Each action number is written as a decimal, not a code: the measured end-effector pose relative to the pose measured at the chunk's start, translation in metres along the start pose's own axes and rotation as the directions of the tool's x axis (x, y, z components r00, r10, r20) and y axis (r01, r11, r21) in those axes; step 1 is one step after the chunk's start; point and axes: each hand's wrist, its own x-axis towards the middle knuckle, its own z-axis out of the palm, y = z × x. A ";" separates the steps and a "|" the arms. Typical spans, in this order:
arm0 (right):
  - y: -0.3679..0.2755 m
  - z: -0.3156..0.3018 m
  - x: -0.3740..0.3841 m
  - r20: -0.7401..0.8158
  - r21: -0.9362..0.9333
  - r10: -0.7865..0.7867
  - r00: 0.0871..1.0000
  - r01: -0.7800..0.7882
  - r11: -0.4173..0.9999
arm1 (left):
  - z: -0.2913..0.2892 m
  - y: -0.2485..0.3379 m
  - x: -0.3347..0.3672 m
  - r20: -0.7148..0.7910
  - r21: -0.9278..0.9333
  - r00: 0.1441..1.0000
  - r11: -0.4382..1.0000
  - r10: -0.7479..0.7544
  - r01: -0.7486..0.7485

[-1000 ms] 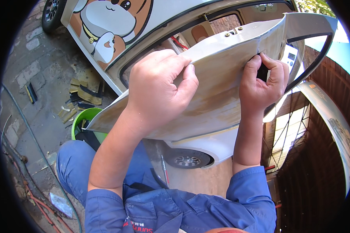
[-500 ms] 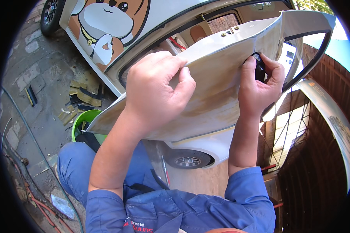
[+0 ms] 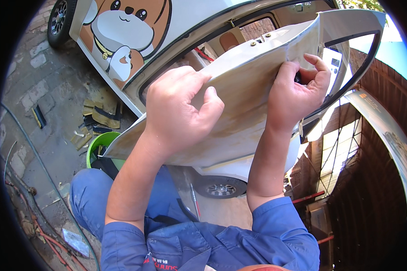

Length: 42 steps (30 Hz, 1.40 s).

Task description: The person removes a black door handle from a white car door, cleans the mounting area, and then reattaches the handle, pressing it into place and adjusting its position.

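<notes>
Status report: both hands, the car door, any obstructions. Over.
Left bare hand at upper edge of white, brown-smeared car door, grip unclear. Right bare hand at small black part, mostly hidden. No obstruction seen; round green plastic bucket by door's left corner.

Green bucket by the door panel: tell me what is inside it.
Dark material shows inside the green bucket. A corner of the door panel and the person's knee cover part, so whatever lies deeper cannot be seen.

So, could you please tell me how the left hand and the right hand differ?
The left hand is by the edge of the door; the right hand is over its brownish surface. Only the door shows inside the left hand's curl, while a black thing shows inside the right hand's. Both are bare.
</notes>
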 end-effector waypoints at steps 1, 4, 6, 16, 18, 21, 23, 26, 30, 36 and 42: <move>0.001 0.000 0.001 0.000 -0.004 0.005 1.000 -0.005 1.000 | 0.000 0.000 0.000 -0.002 -0.005 1.000 1.000 0.002 -0.002; 0.006 -0.006 0.009 0.020 -0.022 -0.035 0.999 0.035 0.999 | -0.001 0.001 0.001 0.015 -0.003 1.000 1.000 0.001 -0.001; 0.010 -0.013 0.012 0.054 0.236 0.109 0.993 -0.119 0.965 | -0.001 0.000 0.002 0.014 -0.009 1.000 1.000 0.010 -0.010; 0.034 -0.045 0.010 0.211 0.211 -0.023 0.977 -0.023 0.977 | -0.004 0.004 0.000 0.047 -0.038 0.998 0.998 -0.045 0.047; 0.047 -0.054 0.003 0.193 0.268 0.039 0.980 -0.091 0.959 | -0.005 0.004 0.001 0.066 -0.033 0.997 0.998 -0.049 0.051; 0.069 -0.084 -0.021 0.124 0.337 0.087 0.988 -0.124 0.933 | -0.007 0.004 0.002 0.090 -0.014 0.995 0.999 -0.049 0.051; 0.081 -0.107 -0.050 0.116 0.418 0.092 0.989 -0.132 0.899 | -0.008 0.005 0.002 0.100 -0.001 0.993 0.998 -0.058 0.058; 0.091 -0.131 -0.099 0.131 0.361 0.147 0.980 -0.186 0.914 | -0.009 0.007 0.002 0.117 -0.023 0.989 0.995 -0.093 0.096; 0.090 -0.143 -0.146 0.388 0.151 0.265 0.883 -0.345 0.926 | -0.009 0.008 0.000 0.122 -0.024 0.988 0.995 -0.094 0.098; 0.082 -0.154 -0.132 0.882 -0.080 0.158 0.443 -0.190 0.979 | -0.009 0.006 -0.002 0.130 -0.030 0.986 0.994 -0.104 0.109; 0.064 -0.141 -0.059 0.624 0.426 -0.214 0.751 -0.098 0.899 | -0.009 0.004 -0.002 0.115 -0.017 0.987 0.994 -0.109 0.112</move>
